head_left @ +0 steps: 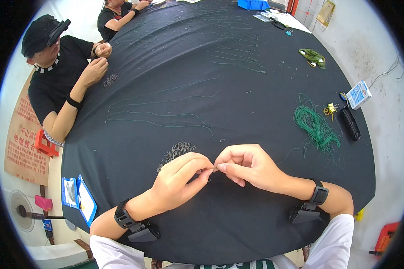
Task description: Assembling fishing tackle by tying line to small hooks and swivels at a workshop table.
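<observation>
My left hand [178, 181] and my right hand [256, 170] meet fingertip to fingertip above the near middle of the table. Both are closed in a pinch. What lies between the fingertips is too small to make out; a tiny dark curved bit shows just below the left fingers. Behind my left hand, partly covered by it, is a pile of small metal fish hooks [180, 149]. To the right of my right hand lies a loose bundle of green line [316, 125], with a thin strand trailing toward that hand.
A black cloth covers the table [256, 215]. Several cut green lines [166, 113] lie beyond my hands. At right are a black pouch [350, 123], a yellow binder clip [331, 109] and a small box [358, 94]. Two people sit along the left side; blue-edged packets [86, 200] lie at near left.
</observation>
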{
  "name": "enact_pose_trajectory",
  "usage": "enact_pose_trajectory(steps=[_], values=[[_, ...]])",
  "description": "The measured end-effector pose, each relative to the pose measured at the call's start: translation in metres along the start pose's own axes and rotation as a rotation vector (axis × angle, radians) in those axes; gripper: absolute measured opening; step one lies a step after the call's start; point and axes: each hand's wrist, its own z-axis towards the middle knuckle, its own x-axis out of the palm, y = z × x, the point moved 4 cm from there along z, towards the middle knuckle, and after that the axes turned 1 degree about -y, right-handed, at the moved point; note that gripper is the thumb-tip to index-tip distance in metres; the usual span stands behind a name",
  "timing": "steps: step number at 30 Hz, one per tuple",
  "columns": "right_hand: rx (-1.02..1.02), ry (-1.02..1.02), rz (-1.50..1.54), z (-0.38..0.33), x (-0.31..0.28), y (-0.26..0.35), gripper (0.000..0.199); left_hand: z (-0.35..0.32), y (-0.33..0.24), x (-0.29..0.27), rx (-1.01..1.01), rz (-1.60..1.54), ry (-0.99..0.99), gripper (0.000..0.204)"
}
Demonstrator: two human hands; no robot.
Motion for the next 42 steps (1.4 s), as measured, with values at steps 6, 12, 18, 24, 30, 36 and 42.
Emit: enact_pose_trajectory(steps=[6,12,18,24,30,36,42], values=[[0.024,0.015,0.043,0.0010,-0.0005,-0.0008,0.015,-0.0004,-0.0004,-0.0006,0.010,0.015,0.000,0.018],[0.034,0.003,0.035,0.0005,0.0003,-0.0022,0.015,0.0009,-0.0021,0.0007,0.037,0.028,-0.008,0.019],[0.031,-0.016,0.010,-0.0006,0.0007,-0.0005,0.015,0.0010,-0.0024,-0.0004,-0.011,-0.014,0.007,0.020],[0.037,-0.010,0.009,-0.0013,0.0002,0.0009,0.014,-0.0005,-0.0017,0.0008,-0.068,-0.054,0.016,0.021],[0.008,-0.022,-0.058,-0.0019,0.0012,0.0013,0.012,0.0002,-0.0022,-0.0001,0.016,0.020,0.008,0.019],[-0.020,-0.053,-0.111,-0.0015,0.0016,0.0011,0.012,-0.0020,-0.0009,-0.0001,-0.027,0.010,0.034,0.017],[0.007,-0.038,-0.052,-0.0001,0.0025,0.0007,0.013,-0.0008,-0.0011,-0.0006,-0.011,0.013,0.015,0.016]])
